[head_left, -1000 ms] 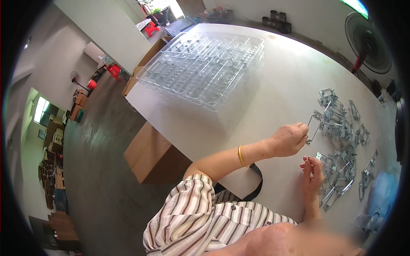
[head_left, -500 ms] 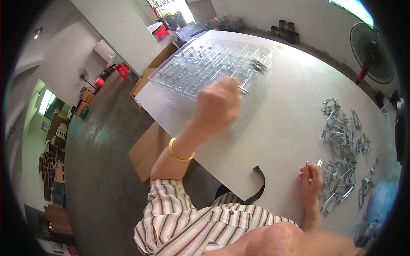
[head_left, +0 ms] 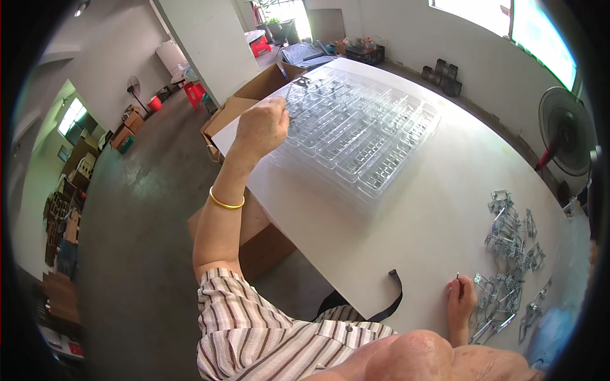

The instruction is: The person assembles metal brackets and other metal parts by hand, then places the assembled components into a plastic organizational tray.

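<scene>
My left hand [head_left: 264, 127], a yellow bangle [head_left: 227, 202] on its wrist, is closed over the left edge of a clear plastic tray [head_left: 362, 185]. From its fingers juts a thin metal linkage bracket [head_left: 302, 82], mostly hidden by the hand. Rows of small metal parts fill the tray's long compartments, and more clear trays appear stacked under it. My right hand [head_left: 466, 301] rests low on the table's right side, its fingers pinched on a small dark pin-like piece [head_left: 458, 277]. Right beside it lies a heap of silvery metal linkage brackets [head_left: 505, 279].
The white table [head_left: 356, 254] has a black strap [head_left: 393, 295] at its front edge. Open cardboard boxes [head_left: 235, 113] stand against its left side. A standing fan [head_left: 564, 131] is beyond the right edge, and a blue plastic bag [head_left: 551, 336] sits at the lower right.
My left hand has moved left from over the tray's middle to its left edge, carrying the bracket. My right hand keeps its pinch beside the heap. The view has shifted slightly.
</scene>
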Demonstrator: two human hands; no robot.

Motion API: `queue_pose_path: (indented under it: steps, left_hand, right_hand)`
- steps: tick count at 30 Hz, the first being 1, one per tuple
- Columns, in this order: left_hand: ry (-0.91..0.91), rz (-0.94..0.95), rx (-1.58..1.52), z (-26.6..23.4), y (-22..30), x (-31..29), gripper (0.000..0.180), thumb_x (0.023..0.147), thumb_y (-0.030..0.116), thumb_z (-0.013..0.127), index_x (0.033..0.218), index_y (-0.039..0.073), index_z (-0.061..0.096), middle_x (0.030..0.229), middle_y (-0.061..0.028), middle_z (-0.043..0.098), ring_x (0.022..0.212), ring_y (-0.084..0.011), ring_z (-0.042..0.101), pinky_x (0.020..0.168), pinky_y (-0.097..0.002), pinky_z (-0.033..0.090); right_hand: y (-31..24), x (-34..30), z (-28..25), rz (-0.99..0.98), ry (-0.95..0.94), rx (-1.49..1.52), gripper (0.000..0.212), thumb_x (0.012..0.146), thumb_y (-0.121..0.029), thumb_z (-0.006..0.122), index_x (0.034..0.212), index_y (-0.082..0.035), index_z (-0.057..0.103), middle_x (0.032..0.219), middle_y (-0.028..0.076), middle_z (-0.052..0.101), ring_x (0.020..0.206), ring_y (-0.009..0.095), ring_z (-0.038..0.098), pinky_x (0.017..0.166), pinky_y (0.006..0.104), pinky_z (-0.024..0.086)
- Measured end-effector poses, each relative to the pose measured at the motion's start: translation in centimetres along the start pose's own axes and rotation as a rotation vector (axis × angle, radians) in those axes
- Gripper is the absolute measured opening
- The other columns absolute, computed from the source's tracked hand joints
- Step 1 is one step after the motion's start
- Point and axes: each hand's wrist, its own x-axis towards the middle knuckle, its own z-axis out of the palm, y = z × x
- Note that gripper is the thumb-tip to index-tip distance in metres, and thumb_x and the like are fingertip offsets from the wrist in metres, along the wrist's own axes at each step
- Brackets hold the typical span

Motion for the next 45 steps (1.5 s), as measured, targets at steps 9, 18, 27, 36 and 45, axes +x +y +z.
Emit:
queue_pose_path:
  steps: [9, 18, 27, 36, 45]
  left_hand:
    - [-0.309, 0.046, -0.013, 2.2, -0.3, 2.4, 0.013, 0.085, 0.012, 0.057, 0.083, 0.000, 0.062, 0.085, -0.0211, 0.069, 0.083, -0.0387, 0.068, 0.076, -0.0486, 0.052]
    - [-0.493, 0.029, -0.111, 3.3, -1.4, 3.8, 0.015, 0.079, 0.012, 0.059, 0.077, -0.002, 0.065, 0.077, -0.0212, 0.067, 0.071, -0.0343, 0.064, 0.068, -0.0443, 0.049]
    - [-0.548, 0.062, -0.064, 3.2, -0.8, 4.3, 0.025, 0.078, 0.021, 0.065, 0.074, -0.003, 0.065, 0.072, -0.0242, 0.063, 0.065, -0.0339, 0.063, 0.063, -0.0442, 0.048]
    - [-0.042, 0.227, 0.089, 2.3, 3.6, 3.3, 0.012, 0.096, 0.012, 0.061, 0.100, 0.001, 0.065, 0.089, -0.0205, 0.066, 0.078, -0.0389, 0.063, 0.071, -0.0419, 0.052]
    - [0.052, 0.658, -0.334, 2.1, 19.4, -6.8, 0.007, 0.091, 0.004, 0.067, 0.085, 0.003, 0.063, 0.075, -0.0090, 0.061, 0.060, -0.0234, 0.059, 0.055, -0.0347, 0.046]
  right_hand:
    - [-1.3, 0.3, -0.2, 0.073, -0.007, -0.030, 0.004, 0.096, -0.001, 0.059, 0.100, -0.003, 0.058, 0.081, 0.007, 0.063, 0.071, 0.013, 0.063, 0.064, 0.0273, 0.051]
    - [-1.2, 0.4, -0.4, 0.046, -0.015, -0.055, 0.004, 0.096, -0.002, 0.060, 0.099, -0.002, 0.058, 0.080, 0.008, 0.062, 0.070, 0.015, 0.064, 0.064, 0.0289, 0.051]
    - [-2.6, -0.6, -0.9, 0.070, -0.015, -0.115, 0.006, 0.095, -0.005, 0.063, 0.099, -0.002, 0.061, 0.080, 0.011, 0.063, 0.067, 0.018, 0.061, 0.062, 0.0312, 0.050]
    - [-2.7, 1.2, -0.6, -0.147, 0.068, -0.099, 0.013, 0.086, -0.004, 0.072, 0.097, -0.004, 0.065, 0.079, 0.012, 0.064, 0.065, 0.028, 0.062, 0.058, 0.0364, 0.049]
    - [-5.3, -1.9, -7.1, -0.040, 0.294, -0.459, 0.012, 0.082, -0.004, 0.075, 0.091, -0.006, 0.067, 0.083, 0.009, 0.066, 0.074, 0.029, 0.064, 0.067, 0.0391, 0.051]
